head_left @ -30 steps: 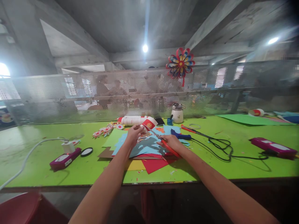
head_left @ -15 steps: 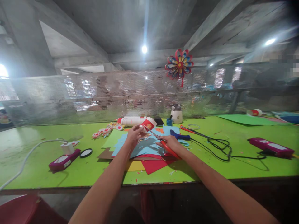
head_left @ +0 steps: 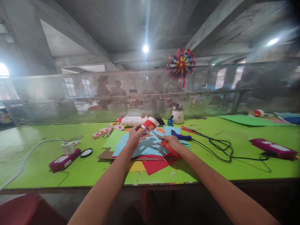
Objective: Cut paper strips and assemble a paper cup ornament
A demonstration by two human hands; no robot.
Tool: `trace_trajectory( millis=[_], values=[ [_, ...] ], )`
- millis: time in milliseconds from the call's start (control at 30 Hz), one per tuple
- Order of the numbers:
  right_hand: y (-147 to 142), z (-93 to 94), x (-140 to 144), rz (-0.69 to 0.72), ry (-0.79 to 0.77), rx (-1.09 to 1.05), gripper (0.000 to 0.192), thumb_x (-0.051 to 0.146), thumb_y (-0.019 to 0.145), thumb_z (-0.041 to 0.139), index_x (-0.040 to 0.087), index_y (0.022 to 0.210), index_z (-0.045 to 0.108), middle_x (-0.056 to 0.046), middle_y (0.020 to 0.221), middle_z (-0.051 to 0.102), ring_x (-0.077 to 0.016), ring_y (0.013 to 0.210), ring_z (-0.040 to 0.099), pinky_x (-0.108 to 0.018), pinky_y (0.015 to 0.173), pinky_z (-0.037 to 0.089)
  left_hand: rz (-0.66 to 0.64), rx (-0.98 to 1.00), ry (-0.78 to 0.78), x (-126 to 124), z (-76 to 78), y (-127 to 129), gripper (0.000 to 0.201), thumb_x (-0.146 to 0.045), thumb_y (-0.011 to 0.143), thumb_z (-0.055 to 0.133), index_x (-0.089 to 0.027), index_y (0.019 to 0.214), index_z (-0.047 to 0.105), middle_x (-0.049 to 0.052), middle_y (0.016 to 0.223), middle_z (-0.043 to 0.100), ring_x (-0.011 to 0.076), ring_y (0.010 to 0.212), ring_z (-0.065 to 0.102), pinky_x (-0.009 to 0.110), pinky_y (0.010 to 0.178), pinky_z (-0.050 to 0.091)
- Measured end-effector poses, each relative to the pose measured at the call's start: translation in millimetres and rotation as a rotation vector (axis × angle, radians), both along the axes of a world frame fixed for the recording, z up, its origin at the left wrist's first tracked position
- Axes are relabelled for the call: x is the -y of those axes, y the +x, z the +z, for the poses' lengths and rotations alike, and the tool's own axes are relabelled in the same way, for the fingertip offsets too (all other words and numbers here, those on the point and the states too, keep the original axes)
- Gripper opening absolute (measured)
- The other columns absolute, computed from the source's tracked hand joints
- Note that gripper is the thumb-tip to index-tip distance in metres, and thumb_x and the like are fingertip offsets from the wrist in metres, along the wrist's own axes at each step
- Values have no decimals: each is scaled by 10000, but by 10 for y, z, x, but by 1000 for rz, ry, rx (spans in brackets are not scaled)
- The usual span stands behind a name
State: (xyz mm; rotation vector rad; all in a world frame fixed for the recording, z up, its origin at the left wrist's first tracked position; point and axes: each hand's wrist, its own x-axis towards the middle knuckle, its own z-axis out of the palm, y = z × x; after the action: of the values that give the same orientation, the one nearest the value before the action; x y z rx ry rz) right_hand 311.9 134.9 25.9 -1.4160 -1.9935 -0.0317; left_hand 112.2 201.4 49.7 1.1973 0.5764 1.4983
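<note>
My left hand pinches a red-and-white paper cup and holds it tilted above a pile of coloured paper sheets in blue, red, yellow and brown. My right hand grips red-handled scissors. Their blades point up and left and reach the cup near its rim. Both hands hover over the sheets in the middle of the green table.
A blue glue gun with a black cable lies to the right. Purple devices sit left and right. A stack of cups, cut-out pieces, a white pot, a mesh fence with people behind it and a paper pinwheel lie beyond.
The hands stay in nearly the same place. The cup has shifted slightly in my left hand against the scissor blades.
</note>
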Motion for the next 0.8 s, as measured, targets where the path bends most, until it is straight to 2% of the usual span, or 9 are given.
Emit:
trace_trajectory(
  millis=[167, 300, 500, 667, 800],
  values=[
    [-17, -25, -17, 7, 22, -26, 347, 396, 770, 619, 131, 951, 752, -54, 630, 689, -191, 592, 629, -250, 547, 428, 25, -2, 2, -5, -2, 10, 468, -246, 516, 834, -111, 908, 617, 69, 913, 655, 191, 732, 653, 371, 691, 550],
    [-7, -77, -66, 15, 37, -43, 353, 407, 762, 621, 131, 938, 751, -43, 624, 684, -186, 588, 623, -251, 554, 429, -6, 19, 0, 8, 30, -11, 488, -252, 516, 830, -123, 936, 617, 54, 892, 655, 187, 734, 653, 372, 710, 539],
    [14, -82, -67, 33, 36, -43, 367, 394, 746, 645, 112, 958, 746, -69, 652, 695, -211, 629, 638, -273, 585, 453, -85, 31, -57, 7, 51, -78, 365, -302, 619, 777, -115, 889, 618, 69, 785, 678, 185, 714, 661, 363, 721, 532],
    [8, -28, -20, 46, 10, -29, 353, 377, 755, 643, 127, 984, 742, -74, 676, 708, -216, 647, 646, -276, 594, 464, -98, -2, -74, 8, 44, -89, 304, -272, 710, 726, -107, 943, 621, 53, 786, 683, 162, 690, 656, 342, 696, 538],
    [6, -9, 0, 31, -8, -37, 342, 360, 767, 629, 124, 988, 740, -67, 650, 699, -210, 624, 639, -271, 586, 463, -64, -6, -62, 12, 48, -76, 447, -278, 612, 802, -92, 974, 617, 68, 740, 686, 183, 677, 666, 334, 687, 535]
  ],
)
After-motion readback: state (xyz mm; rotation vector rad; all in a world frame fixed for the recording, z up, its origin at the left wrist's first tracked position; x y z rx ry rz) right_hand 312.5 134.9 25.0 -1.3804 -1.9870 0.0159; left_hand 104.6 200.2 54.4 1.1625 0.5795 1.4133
